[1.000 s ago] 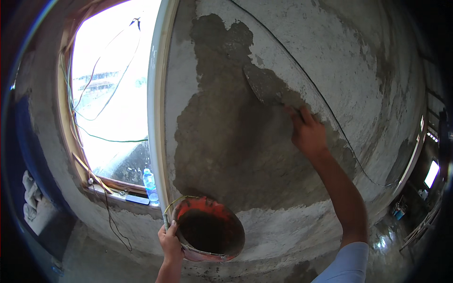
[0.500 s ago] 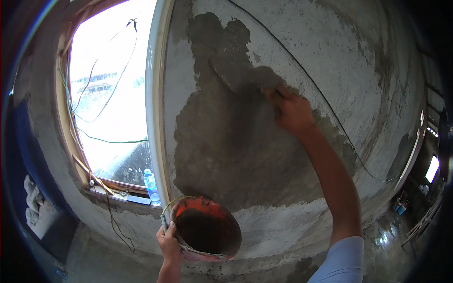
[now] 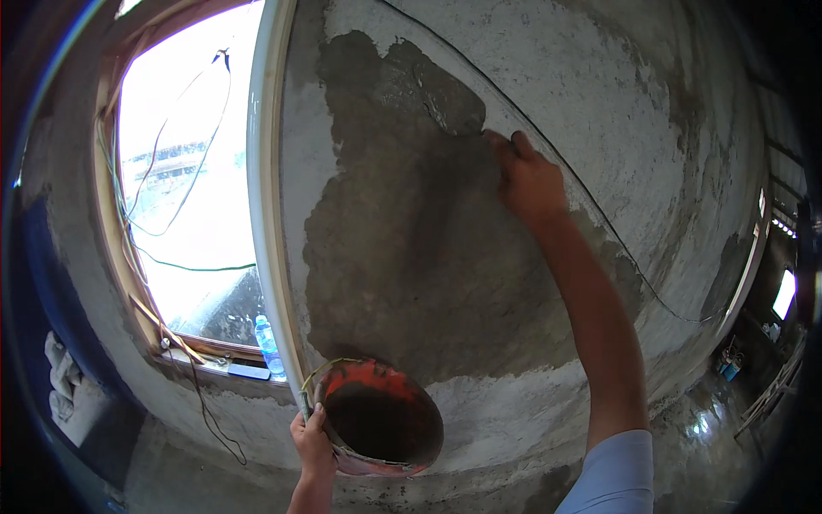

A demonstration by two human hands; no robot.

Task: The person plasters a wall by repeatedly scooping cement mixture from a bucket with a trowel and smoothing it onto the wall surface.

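head view, from the left: a window [image 3: 188, 163] with loose wires hanging across its bright opening, and a clear plastic bottle [image 3: 268, 347] upright, leaning slightly, at the right end of its sill. beside the opening runs a tall white pipe [image 3: 264, 171]. the left forearm rises from the lower edge, short in view and nearly upright, with the left hand [image 3: 313, 441] closed round the near left edge of an orange bucket [image 3: 396, 379], thumb on top near the rim. the bucket is tilted so its mouth faces the camera, dark grey-brown inside, below the damp mortar patch [image 3: 377, 248] on the wall. high on that patch is a plastering trowel [image 3: 454, 101], its blade slanting up and left, over the wet surface; whether its whole face touches cannot be told. the right arm, in a pale blue sleeve [image 3: 615, 471], reaches up and left, and the right hand [image 3: 531, 182] is curled tight about the trowel's handle, mostly hidden by the fingers. a black cable [image 3: 591, 201] slants down the wall to the right of that hand.
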